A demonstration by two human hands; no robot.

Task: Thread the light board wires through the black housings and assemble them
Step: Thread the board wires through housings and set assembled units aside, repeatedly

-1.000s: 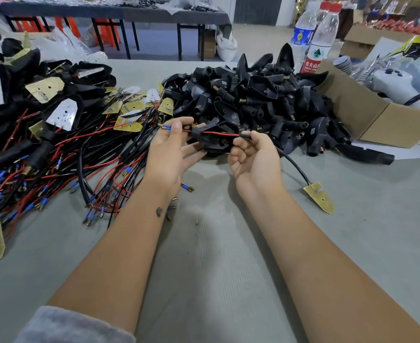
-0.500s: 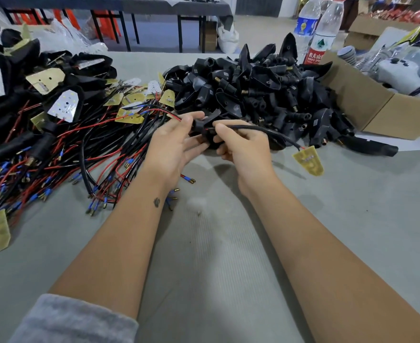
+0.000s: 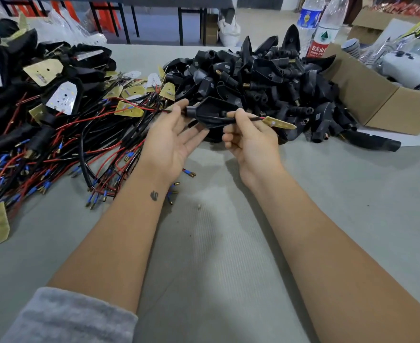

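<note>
Head view: the left hand (image 3: 171, 142) lies palm up with fingers nearly straight, its thumb and forefinger pinching the red and black wires where they leave the stem of the black housing (image 3: 212, 112). The right hand (image 3: 249, 137) pinches the wire at the housing's wide mouth, just behind the yellow light board (image 3: 279, 123), which juts out to the right, close to the mouth. A second ago that board lay on the tabletop (image 3: 228, 256) at the end of a long slack wire; since then the wire has been drawn through leftward and the board lifted up to the housing. The held housing hovers above the tabletop's middle, in front of the heap of black housings (image 3: 265, 78) toward the far edge. The tangle of wired boards (image 3: 55, 134) spreads toward the left edge, and a cardboard box (image 3: 382, 100) stands at the right edge.
</note>
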